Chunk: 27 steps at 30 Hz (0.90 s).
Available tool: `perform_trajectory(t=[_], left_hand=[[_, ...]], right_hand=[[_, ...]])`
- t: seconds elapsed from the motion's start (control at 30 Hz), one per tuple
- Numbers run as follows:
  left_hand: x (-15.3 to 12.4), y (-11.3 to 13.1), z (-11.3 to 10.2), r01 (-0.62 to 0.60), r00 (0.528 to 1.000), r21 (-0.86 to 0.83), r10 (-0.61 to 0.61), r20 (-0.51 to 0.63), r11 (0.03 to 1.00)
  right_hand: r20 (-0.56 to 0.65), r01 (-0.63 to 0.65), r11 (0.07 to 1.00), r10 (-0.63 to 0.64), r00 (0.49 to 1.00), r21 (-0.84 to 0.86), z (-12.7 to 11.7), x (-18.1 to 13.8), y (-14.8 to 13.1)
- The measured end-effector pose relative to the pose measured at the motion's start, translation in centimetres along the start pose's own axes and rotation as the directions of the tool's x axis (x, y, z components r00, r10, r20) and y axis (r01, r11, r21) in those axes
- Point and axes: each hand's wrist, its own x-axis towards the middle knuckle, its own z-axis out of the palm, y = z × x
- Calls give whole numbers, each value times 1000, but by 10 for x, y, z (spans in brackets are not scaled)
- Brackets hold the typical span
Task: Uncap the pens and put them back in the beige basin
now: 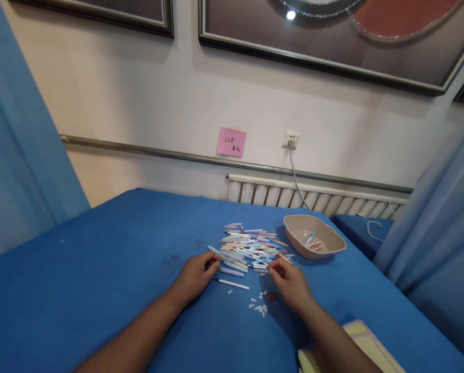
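A loose heap of pens and pen parts lies on the blue-covered table, in white, pale blue, pink and orange. At its near left edge is my left hand, thumb and fingers curled together beside a pale blue barrel. What it pinches, if anything, is hidden. My right hand is at the heap's right side with thumb and forefinger pinched; I cannot make out what is between them. A thin white refill with a dark end lies in front of the heap. Several small white tips are scattered nearer me.
A beige basin holding a few pens stands to the right of the heap. A yellow item with a lilac edge is at the lower right. Blue curtains hang on both sides. Behind the table are a radiator and a plugged socket.
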Motion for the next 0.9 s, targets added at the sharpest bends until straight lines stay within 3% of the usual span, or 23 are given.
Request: perform_trajectory(t=[0.17, 0.43, 0.67, 0.9], left_hand=[[-1, 4, -3, -9, 998, 108, 2, 63, 994], [-3, 9, -8, -71, 982, 233, 26, 189, 970], [-6, 11, -11, -184, 952, 311, 90, 294, 932], [-9, 21, -4, -195, 950, 385, 76, 304, 902]], right_hand=[[160, -59, 995, 46, 986, 82, -7, 7, 25], [77, -106, 982, 95, 993, 154, -17, 17, 26], [202, -138, 978, 104, 974, 159, 2, 1, 15], [276, 23, 999, -28, 961, 22, 9, -12, -2]])
